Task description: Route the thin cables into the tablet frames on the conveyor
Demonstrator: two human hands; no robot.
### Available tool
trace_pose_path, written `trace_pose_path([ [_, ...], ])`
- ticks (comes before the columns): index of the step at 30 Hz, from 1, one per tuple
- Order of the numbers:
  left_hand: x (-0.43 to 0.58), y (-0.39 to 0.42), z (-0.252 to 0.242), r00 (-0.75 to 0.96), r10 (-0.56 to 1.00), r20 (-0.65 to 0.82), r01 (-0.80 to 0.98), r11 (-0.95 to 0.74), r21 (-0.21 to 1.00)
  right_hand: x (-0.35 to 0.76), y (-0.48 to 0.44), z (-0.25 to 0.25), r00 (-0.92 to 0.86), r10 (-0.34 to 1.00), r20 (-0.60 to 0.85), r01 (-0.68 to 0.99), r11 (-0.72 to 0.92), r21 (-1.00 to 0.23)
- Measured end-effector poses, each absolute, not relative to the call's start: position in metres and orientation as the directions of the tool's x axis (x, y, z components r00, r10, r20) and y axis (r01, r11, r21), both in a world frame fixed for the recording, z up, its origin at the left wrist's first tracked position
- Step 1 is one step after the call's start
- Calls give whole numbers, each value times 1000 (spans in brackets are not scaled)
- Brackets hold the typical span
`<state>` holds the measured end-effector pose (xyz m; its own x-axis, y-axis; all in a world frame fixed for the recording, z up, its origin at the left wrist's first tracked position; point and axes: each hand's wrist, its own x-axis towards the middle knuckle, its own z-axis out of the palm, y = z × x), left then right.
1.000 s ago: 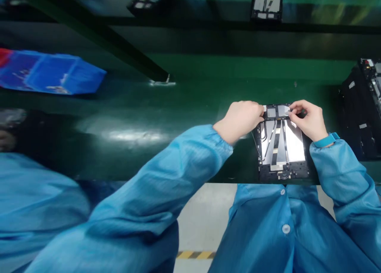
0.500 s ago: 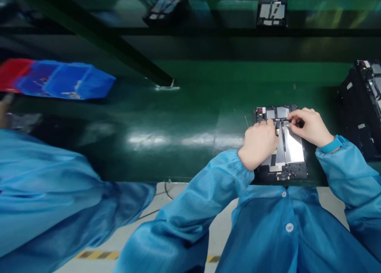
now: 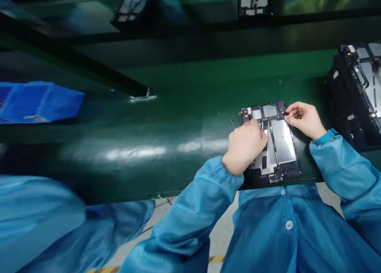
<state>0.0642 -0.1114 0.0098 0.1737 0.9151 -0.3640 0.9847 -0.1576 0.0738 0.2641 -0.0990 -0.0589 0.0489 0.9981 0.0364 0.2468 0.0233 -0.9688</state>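
Observation:
An opened tablet [image 3: 284,142] lies flat on the green bench, its silver battery panels, dark flex strip and circuit boards exposed. My left hand [image 3: 245,146] rests over its left side with the fingers curled in. From behind that hand a thin metal tool [image 3: 232,124] sticks out at the upper left; most of it is hidden. At the tablet's upper right edge is my right hand [image 3: 305,120], thumb and fingertips pinched together. Whatever lies between those fingertips is too small to make out.
A tall stack of similar opened tablets [image 3: 354,102] stands on the right. Blue bins [image 3: 41,102] sit at the far left, near a co-worker's blue sleeve [image 3: 35,209]. A dark post [image 3: 119,78] meets the bench; more devices [image 3: 254,2] stand on the far side.
My right hand has moved from over the tablet's upper right part out to its edge. My left hand stays over the left side. The whole view has shifted and tilted.

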Motion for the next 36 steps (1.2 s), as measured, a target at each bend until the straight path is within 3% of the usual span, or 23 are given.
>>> trace_pose_path([
  [7,68,-112,12,177,912,-371,984,-167,59,264,-99,-56,91,996,-8,326,-38,-945],
  [15,60,-109,10,206,888,-411,977,-166,131,266,-99,-55,95,995,-22,313,-51,-948],
  [23,65,-110,4,177,930,-321,982,-144,125,266,-98,-57,86,996,-7,274,-30,-961],
  [28,61,-108,-3,238,917,-322,947,-145,285,267,-97,-58,77,997,-12,269,-32,-963],
  [31,57,-108,-8,273,936,-222,897,-165,409,268,-96,-58,78,997,-18,262,-38,-964],
  [34,58,-103,-14,346,938,5,823,-305,480,268,-95,-58,78,997,-27,256,-47,-966],
  [36,63,-93,-19,427,901,77,770,-407,491,269,-95,-56,75,997,-35,253,-53,-966],
])
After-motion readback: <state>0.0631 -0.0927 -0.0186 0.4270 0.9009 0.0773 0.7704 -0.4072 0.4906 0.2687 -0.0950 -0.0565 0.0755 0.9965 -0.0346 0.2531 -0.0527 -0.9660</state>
